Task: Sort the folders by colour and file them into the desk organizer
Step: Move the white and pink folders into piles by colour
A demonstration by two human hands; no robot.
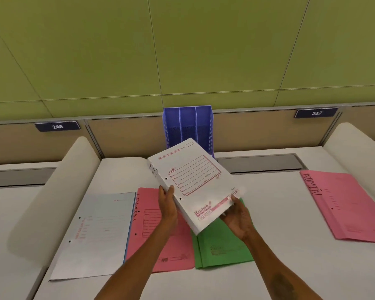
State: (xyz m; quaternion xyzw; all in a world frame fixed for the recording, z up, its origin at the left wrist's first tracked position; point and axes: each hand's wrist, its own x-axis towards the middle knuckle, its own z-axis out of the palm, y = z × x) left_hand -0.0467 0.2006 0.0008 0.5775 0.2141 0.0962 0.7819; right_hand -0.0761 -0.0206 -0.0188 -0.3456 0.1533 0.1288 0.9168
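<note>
White folder [195,182], left hand [168,204], right hand [238,217] gripping — organizer [187,124] behind

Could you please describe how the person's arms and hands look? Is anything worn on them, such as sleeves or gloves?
The left forearm and right forearm are bare to the frame's edge; no sleeves show. The left hand and right hand wear no gloves; no watch, bracelet or ring is visible. A dark, blurred mark, perhaps a tattoo, lies on the right forearm.
</note>
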